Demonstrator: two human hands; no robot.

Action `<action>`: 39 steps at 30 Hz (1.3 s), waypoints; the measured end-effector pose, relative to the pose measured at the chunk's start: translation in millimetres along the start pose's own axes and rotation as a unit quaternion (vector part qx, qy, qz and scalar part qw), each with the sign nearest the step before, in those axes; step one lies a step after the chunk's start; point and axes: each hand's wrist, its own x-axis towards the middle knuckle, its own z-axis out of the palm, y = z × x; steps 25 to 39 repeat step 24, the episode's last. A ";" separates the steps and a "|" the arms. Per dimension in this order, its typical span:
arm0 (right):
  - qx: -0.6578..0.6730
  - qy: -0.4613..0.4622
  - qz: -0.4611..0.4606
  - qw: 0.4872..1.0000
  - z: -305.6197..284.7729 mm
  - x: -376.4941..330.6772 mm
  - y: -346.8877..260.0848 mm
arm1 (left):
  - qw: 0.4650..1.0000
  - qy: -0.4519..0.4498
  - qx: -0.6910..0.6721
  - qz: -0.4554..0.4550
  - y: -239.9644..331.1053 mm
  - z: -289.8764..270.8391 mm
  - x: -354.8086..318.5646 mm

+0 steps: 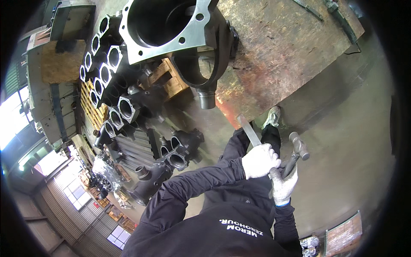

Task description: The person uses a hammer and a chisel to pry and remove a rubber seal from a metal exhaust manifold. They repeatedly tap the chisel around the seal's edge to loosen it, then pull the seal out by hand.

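My left hand (260,161), in a white knit glove, is closed around a flat grey metal bar (249,132). The bar's free end points up toward the near edge of the worktable. Close beside it, my right hand (283,186), gloved the same way, grips the handle of a hammer (299,146). The hammer's head is raised up and to the right of both hands. Above them, at the table's left end, is a large dark metal casting (216,55) with a bright machined flange and a round bore.
The scuffed worktable (278,55) fills the upper right, with a long tool (342,23) near its far corner. Dark castings (171,158) stand on the floor at left, and rows of flanged castings (105,73) sit beyond. A wooden pallet (173,81) lies behind the big casting.
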 end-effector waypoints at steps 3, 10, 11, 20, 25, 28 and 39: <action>-0.013 0.001 0.040 0.999 6.1 6.4 -5.0 | 1.000 -0.003 0.009 0.013 -9.8 -3.0 0.2; -0.103 -0.001 0.029 0.994 6.1 8.1 5.6 | 0.992 0.084 -0.080 -0.043 -62.2 -98.6 -44.4; -0.088 0.000 0.019 0.996 4.3 7.0 5.0 | 0.993 0.095 0.011 -0.071 -78.5 -120.9 -56.3; -0.065 0.052 -0.015 0.996 -5.5 -20.1 -22.3 | 0.937 -0.034 0.272 -0.214 -170.8 -215.4 -48.1; -0.099 0.068 -0.072 0.990 -3.8 -37.5 -49.6 | 0.865 -0.317 0.229 -0.315 -182.9 -230.5 -7.2; -0.099 0.068 -0.072 0.990 -3.8 -37.5 -49.6 | 0.865 -0.317 0.229 -0.315 -182.9 -230.5 -7.2; -0.099 0.068 -0.072 0.990 -3.8 -37.5 -49.6 | 0.865 -0.317 0.229 -0.315 -182.9 -230.5 -7.2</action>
